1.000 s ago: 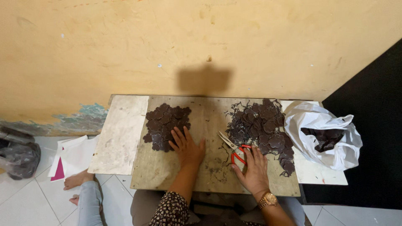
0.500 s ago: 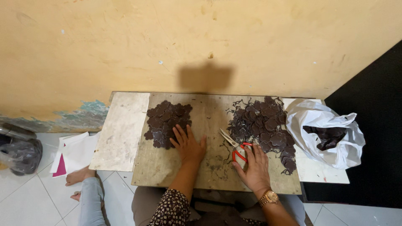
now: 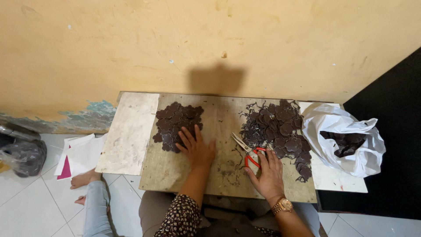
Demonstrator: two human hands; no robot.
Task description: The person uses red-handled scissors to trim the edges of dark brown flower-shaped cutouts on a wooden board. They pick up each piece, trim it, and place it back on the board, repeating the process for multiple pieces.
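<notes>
Looking down from the head camera, the left hand (image 3: 196,147) is lying flat on the wooden board (image 3: 219,127), fingers spread and holding nothing, its fingertips touching the near edge of the left pile of dark brown cut pieces (image 3: 176,124). It is sitting where it was half a second ago. The right hand (image 3: 267,173) is resting over the red-handled scissors (image 3: 249,152), fingers loosely closed around the handles; the blades are pointing away from the palm towards the left hand, slightly parted. Just beyond its fingertips the larger right pile of dark pieces and trimmings (image 3: 280,129) is spreading, unchanged. Further out from the right hand, a white plastic bag (image 3: 346,138) is gaping open with more dark pieces inside.
</notes>
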